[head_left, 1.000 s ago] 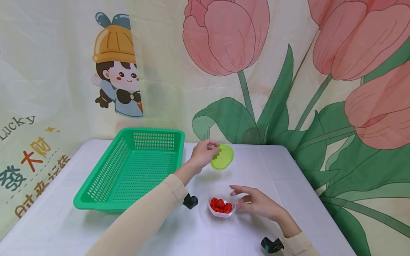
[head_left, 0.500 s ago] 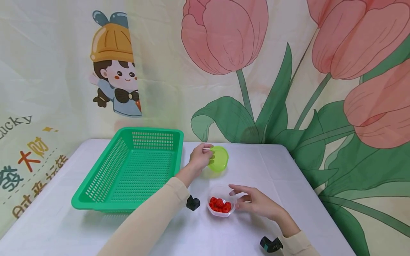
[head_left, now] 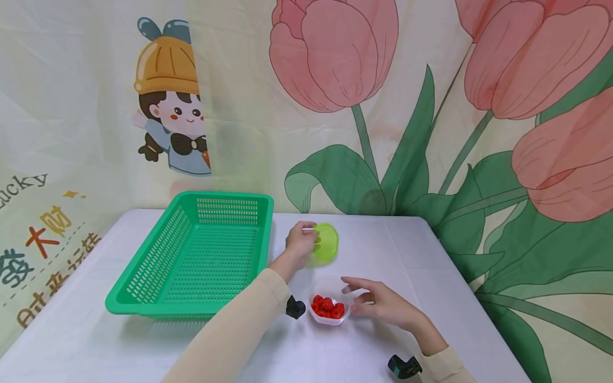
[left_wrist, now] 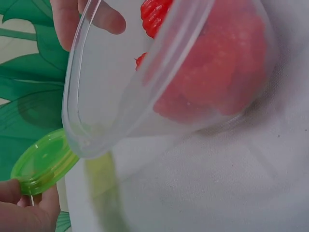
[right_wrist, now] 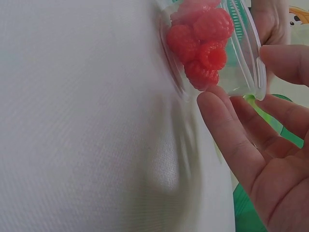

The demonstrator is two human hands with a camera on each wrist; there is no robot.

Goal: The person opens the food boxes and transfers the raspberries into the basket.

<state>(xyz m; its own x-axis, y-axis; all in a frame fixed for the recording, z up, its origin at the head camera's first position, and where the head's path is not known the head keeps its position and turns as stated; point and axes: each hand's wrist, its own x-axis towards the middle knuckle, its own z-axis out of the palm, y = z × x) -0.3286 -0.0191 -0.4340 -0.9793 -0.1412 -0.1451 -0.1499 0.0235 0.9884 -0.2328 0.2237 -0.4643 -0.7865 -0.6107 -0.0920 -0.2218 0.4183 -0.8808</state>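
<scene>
Centre frame, left hand [head_left: 300, 242] pinched translucent lime lid [head_left: 328, 243]; lower centre, right hand [head_left: 380, 304], fingers loosely extended, touched clear tub [head_left: 329, 321] of glossy red raspberries [head_left: 328, 305].

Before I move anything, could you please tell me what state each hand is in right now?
Left hand: closed, pinching the green lid.
Right hand: open, touching the side of the clear container of red berries.

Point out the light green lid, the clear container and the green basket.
Light green lid [head_left: 328, 243]: head view, middle of its face.
Clear container [left_wrist: 140, 121]: left wrist view, outer side wall.
Green basket [head_left: 208, 263]: head view, bare floor.
</scene>
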